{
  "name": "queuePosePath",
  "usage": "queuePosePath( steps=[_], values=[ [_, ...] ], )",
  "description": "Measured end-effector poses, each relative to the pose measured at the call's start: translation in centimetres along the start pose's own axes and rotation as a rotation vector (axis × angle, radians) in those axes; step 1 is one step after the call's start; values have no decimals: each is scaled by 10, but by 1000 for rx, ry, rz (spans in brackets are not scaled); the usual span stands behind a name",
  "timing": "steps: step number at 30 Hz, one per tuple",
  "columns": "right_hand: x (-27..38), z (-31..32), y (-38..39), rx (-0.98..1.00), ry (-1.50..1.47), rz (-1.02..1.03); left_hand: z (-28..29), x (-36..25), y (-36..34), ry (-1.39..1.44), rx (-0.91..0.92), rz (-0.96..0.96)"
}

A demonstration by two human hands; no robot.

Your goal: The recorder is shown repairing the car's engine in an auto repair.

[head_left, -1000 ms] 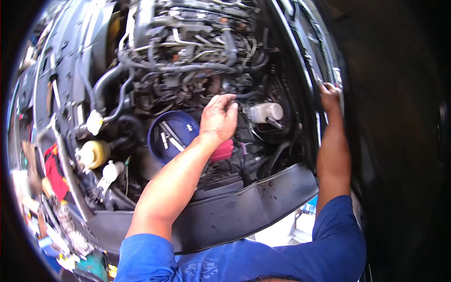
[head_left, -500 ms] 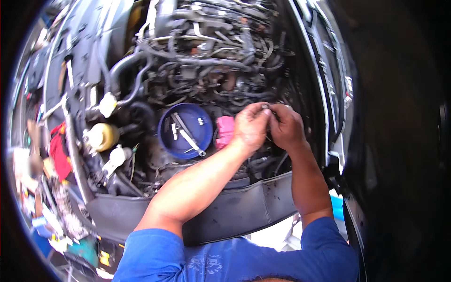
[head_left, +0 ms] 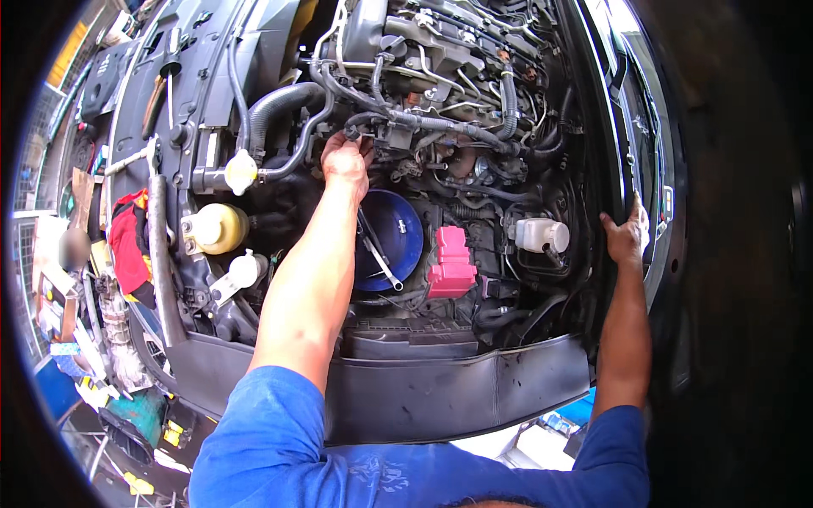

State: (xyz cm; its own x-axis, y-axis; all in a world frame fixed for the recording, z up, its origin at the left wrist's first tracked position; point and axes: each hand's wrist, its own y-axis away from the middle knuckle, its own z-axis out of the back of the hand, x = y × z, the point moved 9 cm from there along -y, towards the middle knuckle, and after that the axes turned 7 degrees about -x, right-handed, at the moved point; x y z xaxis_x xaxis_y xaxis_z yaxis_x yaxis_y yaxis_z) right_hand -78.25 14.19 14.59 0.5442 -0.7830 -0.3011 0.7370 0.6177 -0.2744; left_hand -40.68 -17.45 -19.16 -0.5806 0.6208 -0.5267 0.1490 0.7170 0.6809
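My left hand [head_left: 345, 162] reaches into the engine bay with its fingers bent at a small dark part among the hoses, beside a thick corrugated hose [head_left: 284, 103]. What its fingertips pinch is mostly hidden. On the right, my right hand [head_left: 627, 235] rests on the car body's edge, thumb apart from its fingers. Below my left hand sits a round blue bowl [head_left: 415, 245], partly covered by my forearm. In it lies a silver wrench [head_left: 383, 267], its ring end toward me, with other small metal pieces. A pinkish-red plastic cover [head_left: 451, 262] stands just right of the bowl.
The engine [head_left: 449, 68] with pipes and hoses fills the far side. A yellowish reservoir [head_left: 222, 227] and a white reservoir [head_left: 542, 234] flank the bay. A black cover [head_left: 423, 394] drapes the near edge. At left lie a red cloth [head_left: 129, 245] and a long-handled tool [head_left: 158, 229].
My hands were together above the right of the bay and have parted. The left went left and farther in; the right went right to the body edge. The view has shifted.
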Motion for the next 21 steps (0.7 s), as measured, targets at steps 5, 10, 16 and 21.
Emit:
queuePosePath(
  steps=[5, 10, 16, 21],
  values=[
    [-13, -2, -3, -31, 46, -2, -33, 14, 2, 56, 226, -6],
    [-9, -3, -4, 1, 85, -24, -26, 10, -9, -97, 238, -129],
    [-12, -6, -4, -9, 107, -5, -27, 21, -11, -16, 359, -21],
    [-22, -11, -10, -92, 88, 43, -36, 30, -5, 149, 327, 115]
  ],
)
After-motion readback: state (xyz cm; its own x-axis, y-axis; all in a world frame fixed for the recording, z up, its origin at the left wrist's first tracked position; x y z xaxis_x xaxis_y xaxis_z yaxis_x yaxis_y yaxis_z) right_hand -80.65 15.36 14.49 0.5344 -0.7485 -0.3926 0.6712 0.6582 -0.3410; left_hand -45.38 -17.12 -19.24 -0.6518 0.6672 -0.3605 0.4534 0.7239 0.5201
